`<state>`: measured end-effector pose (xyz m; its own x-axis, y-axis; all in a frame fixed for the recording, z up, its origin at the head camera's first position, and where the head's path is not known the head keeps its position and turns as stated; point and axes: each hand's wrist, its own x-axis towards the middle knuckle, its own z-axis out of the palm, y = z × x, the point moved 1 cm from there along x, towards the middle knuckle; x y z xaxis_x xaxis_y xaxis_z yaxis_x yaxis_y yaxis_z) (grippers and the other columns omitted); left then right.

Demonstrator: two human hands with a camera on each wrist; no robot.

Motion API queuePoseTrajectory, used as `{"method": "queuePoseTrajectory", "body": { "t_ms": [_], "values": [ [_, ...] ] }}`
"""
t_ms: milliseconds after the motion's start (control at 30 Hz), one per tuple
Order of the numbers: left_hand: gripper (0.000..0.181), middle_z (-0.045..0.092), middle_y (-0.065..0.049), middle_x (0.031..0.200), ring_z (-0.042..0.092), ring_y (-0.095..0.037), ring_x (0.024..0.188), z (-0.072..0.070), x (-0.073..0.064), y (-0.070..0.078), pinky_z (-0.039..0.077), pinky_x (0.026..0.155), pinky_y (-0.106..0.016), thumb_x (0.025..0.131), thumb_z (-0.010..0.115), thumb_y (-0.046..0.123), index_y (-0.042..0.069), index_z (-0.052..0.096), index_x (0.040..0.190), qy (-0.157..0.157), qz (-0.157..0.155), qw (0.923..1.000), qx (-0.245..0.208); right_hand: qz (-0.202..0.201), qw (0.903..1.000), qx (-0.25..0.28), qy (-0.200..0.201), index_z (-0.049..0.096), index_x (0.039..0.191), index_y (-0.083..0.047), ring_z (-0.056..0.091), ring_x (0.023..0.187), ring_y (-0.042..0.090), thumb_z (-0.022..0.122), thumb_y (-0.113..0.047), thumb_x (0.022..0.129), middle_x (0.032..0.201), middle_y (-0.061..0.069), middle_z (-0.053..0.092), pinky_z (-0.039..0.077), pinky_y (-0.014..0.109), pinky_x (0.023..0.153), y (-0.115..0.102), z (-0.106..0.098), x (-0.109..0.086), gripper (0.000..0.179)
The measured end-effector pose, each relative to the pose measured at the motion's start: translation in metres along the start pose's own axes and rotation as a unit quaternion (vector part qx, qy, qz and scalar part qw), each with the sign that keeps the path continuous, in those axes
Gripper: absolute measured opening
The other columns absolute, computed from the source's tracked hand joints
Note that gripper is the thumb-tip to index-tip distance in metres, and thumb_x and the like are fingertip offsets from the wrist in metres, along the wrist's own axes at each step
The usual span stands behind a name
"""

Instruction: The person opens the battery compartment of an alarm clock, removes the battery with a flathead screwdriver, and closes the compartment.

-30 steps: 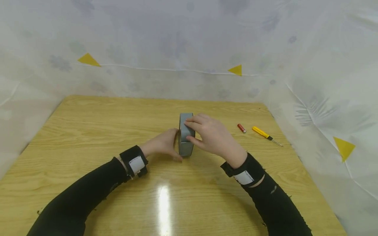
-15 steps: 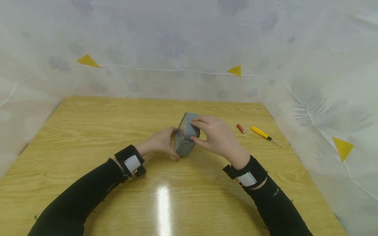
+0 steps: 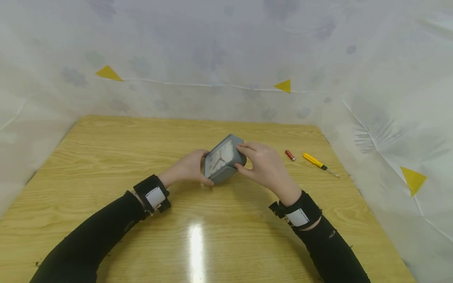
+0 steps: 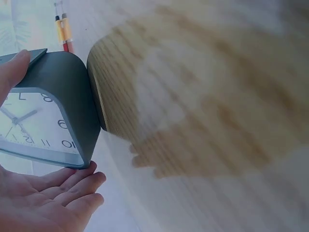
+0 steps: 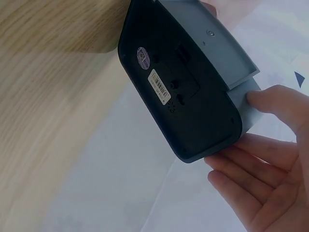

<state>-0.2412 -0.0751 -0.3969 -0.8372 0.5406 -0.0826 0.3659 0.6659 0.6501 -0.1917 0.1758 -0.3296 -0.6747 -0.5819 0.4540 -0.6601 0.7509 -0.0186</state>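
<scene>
A grey-blue alarm clock [image 3: 228,157] is tilted between the two hands, its white dial [image 3: 220,157] turned toward the left hand. The left hand [image 3: 189,168] holds the clock's left end, thumb on the near side and fingers at the far side. The right hand [image 3: 263,165] pinches the opposite end between thumb and fingers. In the right wrist view, the clock's dark back [image 5: 178,92] shows a barcode label [image 5: 159,87] and an oval sticker [image 5: 143,58]. Whether the clock touches the table cannot be told.
On the wooden table [image 3: 141,137], to the right of the hands, lie a red battery-like cylinder [image 3: 290,155] and a screwdriver [image 3: 318,163] with a yellow handle. Pale patterned sheeting [image 3: 198,47] with yellow triangles hangs behind and at the sides.
The clock has turned from edge-on until its dial shows in the head view. Its right end has swung right with the right hand, and the left hand has shifted slightly left.
</scene>
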Motion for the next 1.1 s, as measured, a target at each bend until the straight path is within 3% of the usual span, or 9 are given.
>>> {"method": "queuePoseTrajectory", "body": {
  "t_ms": [233,467,767,967,1100],
  "values": [
    [0.113,0.054,-0.029,0.152,0.057,-0.041,0.135,0.000,-0.001,-0.001,0.048,0.118,-0.055,0.070,0.099,0.036,-0.010,0.040,0.155,0.019,-0.005,0.9996,0.019,0.022,0.9998,0.001,-0.002,0.077,0.123,0.003,0.077,0.101,0.032,0.091,-0.024,0.083,0.116,0.018,0.078,0.065,0.043,0.082,0.004,0.005,-0.006,0.050],
    [0.113,0.058,-0.026,0.148,0.061,-0.038,0.128,-0.002,-0.002,-0.002,0.053,0.111,-0.054,0.068,0.099,0.040,-0.008,0.044,0.154,0.044,-0.022,0.9977,0.046,0.068,0.9973,0.018,-0.023,0.075,0.124,0.004,0.077,0.100,0.033,0.088,-0.021,0.085,0.116,0.020,0.078,0.065,0.044,0.084,0.008,0.017,-0.010,0.048],
    [0.115,0.055,-0.027,0.151,0.059,-0.041,0.133,-0.005,-0.001,-0.001,0.051,0.114,-0.054,0.068,0.099,0.043,-0.008,0.042,0.155,0.050,-0.041,0.9933,0.095,0.121,0.9878,0.025,-0.095,0.076,0.119,0.002,0.075,0.091,0.028,0.086,-0.022,0.087,0.107,0.017,0.079,0.064,0.040,0.076,0.014,0.034,-0.013,0.041],
    [0.114,0.057,-0.026,0.148,0.061,-0.039,0.129,-0.005,-0.001,0.001,0.053,0.112,-0.052,0.071,0.097,0.045,-0.009,0.042,0.154,0.047,-0.040,0.9906,0.122,0.123,0.9842,0.018,-0.126,0.079,0.114,-0.001,0.073,0.084,0.025,0.084,-0.023,0.089,0.098,0.013,0.079,0.062,0.039,0.071,0.018,0.045,-0.017,0.034],
    [0.115,0.058,-0.026,0.145,0.063,-0.037,0.125,-0.004,0.000,0.001,0.054,0.110,-0.050,0.070,0.098,0.044,-0.010,0.041,0.154,0.042,-0.034,0.9885,0.141,0.122,0.9781,0.018,-0.167,0.076,0.091,-0.008,0.064,0.072,0.018,0.082,-0.026,0.091,0.080,0.004,0.071,0.056,0.036,0.064,0.019,0.052,-0.018,0.019]
  ]
}}
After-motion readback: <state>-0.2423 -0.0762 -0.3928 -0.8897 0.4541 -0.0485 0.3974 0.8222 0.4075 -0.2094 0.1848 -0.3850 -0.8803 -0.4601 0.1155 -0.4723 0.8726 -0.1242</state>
